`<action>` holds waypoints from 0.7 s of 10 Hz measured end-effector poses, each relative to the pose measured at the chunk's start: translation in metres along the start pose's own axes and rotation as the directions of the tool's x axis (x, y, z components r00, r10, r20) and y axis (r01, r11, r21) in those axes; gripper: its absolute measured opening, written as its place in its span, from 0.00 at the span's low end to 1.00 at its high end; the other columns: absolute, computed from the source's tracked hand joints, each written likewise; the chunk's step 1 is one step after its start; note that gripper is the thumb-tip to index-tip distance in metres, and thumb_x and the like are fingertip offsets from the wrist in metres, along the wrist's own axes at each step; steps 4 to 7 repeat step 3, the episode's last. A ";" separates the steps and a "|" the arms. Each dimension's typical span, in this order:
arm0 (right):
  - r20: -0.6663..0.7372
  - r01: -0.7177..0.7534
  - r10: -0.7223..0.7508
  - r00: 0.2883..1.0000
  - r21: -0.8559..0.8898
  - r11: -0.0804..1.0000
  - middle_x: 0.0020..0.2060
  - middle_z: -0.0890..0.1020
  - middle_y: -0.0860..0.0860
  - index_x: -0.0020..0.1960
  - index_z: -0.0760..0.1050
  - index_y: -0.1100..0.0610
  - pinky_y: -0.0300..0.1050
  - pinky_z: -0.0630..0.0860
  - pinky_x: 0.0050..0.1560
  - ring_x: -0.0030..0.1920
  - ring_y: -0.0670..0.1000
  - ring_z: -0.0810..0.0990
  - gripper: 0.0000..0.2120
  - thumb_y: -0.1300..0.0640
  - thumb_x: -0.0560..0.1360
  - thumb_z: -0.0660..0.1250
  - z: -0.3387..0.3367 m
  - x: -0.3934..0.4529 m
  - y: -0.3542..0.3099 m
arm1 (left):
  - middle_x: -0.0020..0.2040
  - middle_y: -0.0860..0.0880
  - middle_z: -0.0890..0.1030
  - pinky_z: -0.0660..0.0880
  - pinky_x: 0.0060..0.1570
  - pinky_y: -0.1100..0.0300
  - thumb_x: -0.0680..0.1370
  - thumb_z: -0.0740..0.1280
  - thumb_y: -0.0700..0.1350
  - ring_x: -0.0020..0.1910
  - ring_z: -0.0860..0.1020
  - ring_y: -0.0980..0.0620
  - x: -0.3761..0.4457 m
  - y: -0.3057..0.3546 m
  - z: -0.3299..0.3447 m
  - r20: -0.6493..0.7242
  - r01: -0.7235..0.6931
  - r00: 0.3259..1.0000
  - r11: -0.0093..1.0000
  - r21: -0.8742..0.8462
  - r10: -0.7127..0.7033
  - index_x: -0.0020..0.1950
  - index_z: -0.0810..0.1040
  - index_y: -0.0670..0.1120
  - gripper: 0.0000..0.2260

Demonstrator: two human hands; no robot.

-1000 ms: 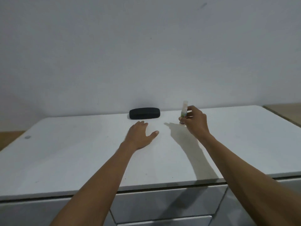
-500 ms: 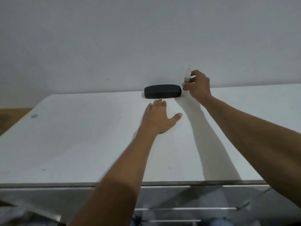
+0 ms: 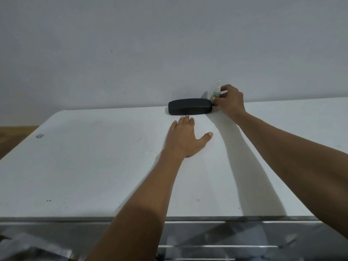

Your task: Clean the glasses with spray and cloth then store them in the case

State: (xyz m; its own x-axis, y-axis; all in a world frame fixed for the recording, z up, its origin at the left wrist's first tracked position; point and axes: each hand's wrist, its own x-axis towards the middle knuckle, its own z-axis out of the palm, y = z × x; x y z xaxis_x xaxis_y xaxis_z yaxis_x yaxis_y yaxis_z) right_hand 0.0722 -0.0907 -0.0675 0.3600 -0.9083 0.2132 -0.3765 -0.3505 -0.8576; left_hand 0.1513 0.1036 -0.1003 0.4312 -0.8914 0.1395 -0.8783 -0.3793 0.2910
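Observation:
A black glasses case (image 3: 190, 106), closed, lies at the back of the white table top (image 3: 94, 166) against the wall. Just right of it stands a small clear spray bottle (image 3: 217, 90) with a green label, upright by the wall. My right hand (image 3: 230, 101) has its fingers closed around the bottle's lower part. My left hand (image 3: 185, 137) rests flat on the table, fingers together and thumb spread, its fingertips just short of the case. No glasses and no cloth are in view.
The grey wall (image 3: 169, 44) rises right behind the case and bottle. A small grey mark (image 3: 40, 136) sits near the table's left edge. Metal drawer fronts (image 3: 216, 240) show below the front edge.
My right hand has carried the spray bottle back to the wall beside the case's right end. My left hand has slid forward toward the case.

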 end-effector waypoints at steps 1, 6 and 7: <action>-0.008 0.018 -0.018 1.000 0.013 1.000 0.55 0.83 0.55 0.67 0.75 0.55 0.42 0.73 0.48 0.51 0.53 0.81 0.21 0.59 0.76 0.74 -0.014 -0.006 -0.003 | 0.83 0.45 0.56 0.49 0.81 0.50 0.79 0.55 0.70 0.82 0.53 0.48 -0.003 0.001 -0.002 0.014 0.003 1.000 1.000 0.012 -0.003 0.82 0.57 0.42 0.41; -0.031 0.051 -0.049 0.998 0.078 0.996 0.53 0.84 0.55 0.65 0.77 0.53 0.38 0.75 0.43 0.51 0.53 0.84 0.19 0.56 0.75 0.76 -0.063 -0.052 -0.012 | 0.83 0.46 0.57 0.49 0.80 0.52 0.81 0.55 0.67 0.82 0.53 0.50 -0.015 0.008 -0.011 0.009 0.030 1.000 0.996 -0.082 -0.029 0.81 0.58 0.43 0.38; -0.031 0.051 -0.049 0.998 0.078 0.996 0.53 0.84 0.55 0.65 0.77 0.53 0.38 0.75 0.43 0.51 0.53 0.84 0.19 0.56 0.75 0.76 -0.063 -0.052 -0.012 | 0.83 0.46 0.57 0.49 0.80 0.52 0.81 0.55 0.67 0.82 0.53 0.50 -0.015 0.008 -0.011 0.009 0.030 1.000 0.996 -0.082 -0.029 0.81 0.58 0.43 0.38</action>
